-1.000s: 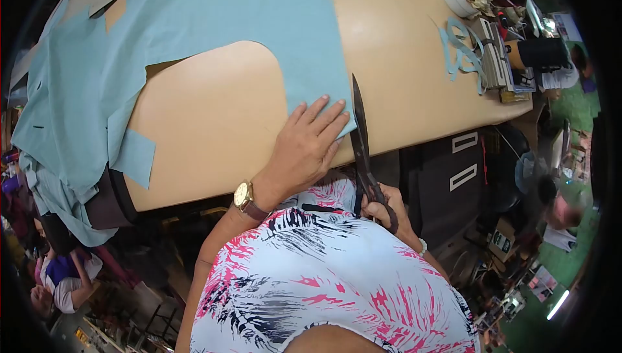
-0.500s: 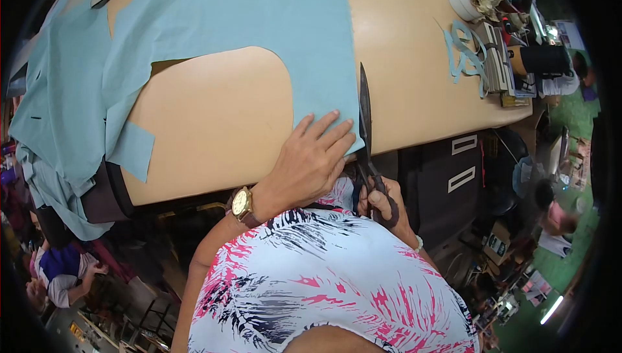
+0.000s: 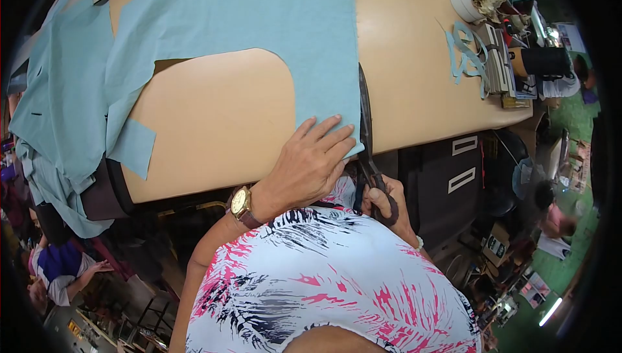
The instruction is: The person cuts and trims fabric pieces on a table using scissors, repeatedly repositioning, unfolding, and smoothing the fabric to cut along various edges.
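Light blue fabric (image 3: 317, 35) lies over the tan tabletop, with a rounded cut-out on its near side. My left hand (image 3: 312, 155) rests flat on the fabric's near right corner, fingers spread. In my right hand (image 3: 387, 205) is a pair of large dark scissors (image 3: 367, 134), the fingers wrapped round the handles at the table's near edge. The blades point away from me along the fabric's right edge. Whether cloth sits between the blades I cannot tell. A small blue flap (image 3: 133, 148) of cloth lies left of the cut-out.
The tan table (image 3: 414, 61) holds curled blue fabric strips (image 3: 465, 52), a stack of books (image 3: 494, 61) and a white pot (image 3: 464, 3) at the right. Dark drawers (image 3: 434, 178) stand below its near edge. Other people (image 3: 61, 265) are at the far left and right.
The fabric's right edge has shifted slightly to the right, against the scissors. The scissor blades appear turned or closer to the cloth edge. My left hand has barely moved.
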Action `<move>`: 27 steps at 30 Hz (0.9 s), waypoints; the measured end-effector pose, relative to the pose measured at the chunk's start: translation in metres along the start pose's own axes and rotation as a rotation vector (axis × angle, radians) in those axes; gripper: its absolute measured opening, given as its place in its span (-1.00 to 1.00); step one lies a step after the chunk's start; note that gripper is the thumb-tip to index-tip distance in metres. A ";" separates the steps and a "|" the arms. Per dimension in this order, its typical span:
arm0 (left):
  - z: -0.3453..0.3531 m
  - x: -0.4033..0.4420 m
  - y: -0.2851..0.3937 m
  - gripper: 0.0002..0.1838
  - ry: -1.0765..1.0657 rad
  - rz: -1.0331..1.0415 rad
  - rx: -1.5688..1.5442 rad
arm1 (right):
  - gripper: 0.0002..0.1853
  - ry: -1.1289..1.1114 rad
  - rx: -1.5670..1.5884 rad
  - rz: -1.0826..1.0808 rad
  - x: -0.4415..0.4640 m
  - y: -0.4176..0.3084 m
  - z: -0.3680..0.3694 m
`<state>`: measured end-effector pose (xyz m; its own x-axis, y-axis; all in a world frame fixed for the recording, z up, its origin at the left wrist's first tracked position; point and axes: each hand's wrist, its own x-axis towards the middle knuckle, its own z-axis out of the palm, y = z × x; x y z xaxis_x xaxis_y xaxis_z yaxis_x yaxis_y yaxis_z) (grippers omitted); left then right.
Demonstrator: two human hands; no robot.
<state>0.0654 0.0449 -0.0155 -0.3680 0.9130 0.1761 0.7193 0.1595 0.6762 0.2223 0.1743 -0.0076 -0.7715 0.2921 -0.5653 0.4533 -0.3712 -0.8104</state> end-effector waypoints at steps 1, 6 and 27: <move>0.000 0.000 0.000 -0.65 -0.003 0.000 0.002 | -0.67 0.002 0.005 0.002 0.000 0.000 0.000; 0.002 -0.001 0.000 -0.64 -0.010 0.004 0.003 | -0.58 -0.010 -0.029 0.017 -0.002 0.000 0.000; 0.003 -0.001 0.000 -0.61 -0.016 0.002 -0.027 | -0.74 0.067 0.006 0.092 -0.005 -0.006 0.009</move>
<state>0.0675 0.0454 -0.0173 -0.3574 0.9191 0.1659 0.7038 0.1483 0.6947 0.2196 0.1676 0.0015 -0.6946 0.3150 -0.6468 0.5184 -0.4042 -0.7536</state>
